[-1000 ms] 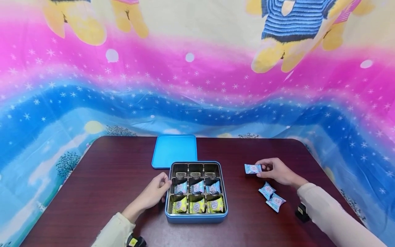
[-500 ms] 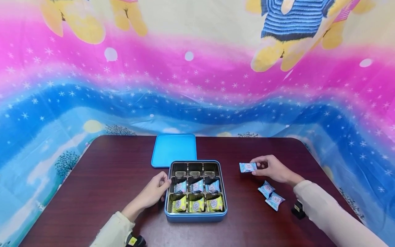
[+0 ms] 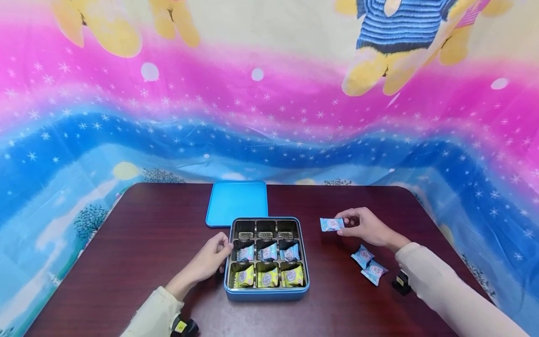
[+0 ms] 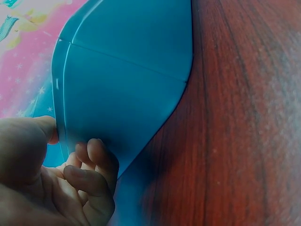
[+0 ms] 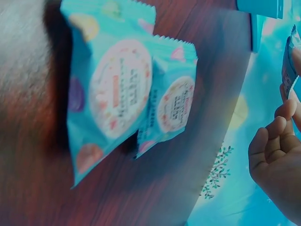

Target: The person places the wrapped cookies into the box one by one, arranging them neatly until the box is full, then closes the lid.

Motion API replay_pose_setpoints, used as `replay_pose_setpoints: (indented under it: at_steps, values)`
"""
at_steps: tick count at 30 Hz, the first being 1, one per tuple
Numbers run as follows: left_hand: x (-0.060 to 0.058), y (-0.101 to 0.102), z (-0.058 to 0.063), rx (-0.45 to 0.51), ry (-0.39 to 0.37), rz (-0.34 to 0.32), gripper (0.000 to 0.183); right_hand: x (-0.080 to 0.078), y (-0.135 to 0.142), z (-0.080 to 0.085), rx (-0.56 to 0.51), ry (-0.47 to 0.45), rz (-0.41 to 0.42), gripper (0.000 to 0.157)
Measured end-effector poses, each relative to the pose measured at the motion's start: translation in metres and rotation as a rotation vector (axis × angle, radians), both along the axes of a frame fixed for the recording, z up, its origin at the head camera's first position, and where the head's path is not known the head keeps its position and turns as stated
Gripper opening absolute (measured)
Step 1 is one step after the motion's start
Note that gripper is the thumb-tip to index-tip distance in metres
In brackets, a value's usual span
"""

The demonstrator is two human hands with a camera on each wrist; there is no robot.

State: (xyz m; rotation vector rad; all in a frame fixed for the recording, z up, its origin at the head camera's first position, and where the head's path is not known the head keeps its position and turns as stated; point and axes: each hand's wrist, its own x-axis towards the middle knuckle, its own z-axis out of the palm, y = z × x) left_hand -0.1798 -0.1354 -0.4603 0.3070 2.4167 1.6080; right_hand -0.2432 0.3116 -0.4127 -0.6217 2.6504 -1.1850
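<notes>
My right hand (image 3: 369,228) pinches a blue wrapped candy (image 3: 331,224) by its right end, held above the table right of the tin. Two more blue wrapped candies (image 3: 367,265) lie together below that hand; the right wrist view shows them close up. My left hand (image 3: 206,258) holds the left side of a square blue tin (image 3: 266,296). In the left wrist view its thumb (image 4: 46,128) is at the rim and the other fingers curl beside the wall. Blue candies (image 3: 267,252) fill the tin's middle row, yellow candies (image 3: 267,277) the near row; the far row is bare.
A light blue lid (image 3: 236,203) lies behind the tin, at its far left corner. The dark red-brown table (image 3: 139,234) ends at a patterned cloth (image 3: 261,121) hanging behind. Black wrist cameras (image 3: 402,283) sit under the sleeves.
My right hand has moved left toward the tin with the blue candy in its fingers. The left hand stays at the tin's side.
</notes>
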Motion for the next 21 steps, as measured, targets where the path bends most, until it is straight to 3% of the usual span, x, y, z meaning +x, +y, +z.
replay_pose_setpoints:
  at_steps: [21]
  values:
    - [-0.001, 0.000, -0.002, 0.002, -0.012, 0.012, 0.020, 0.001, -0.019, 0.009, -0.031, 0.002, 0.008, 0.031]
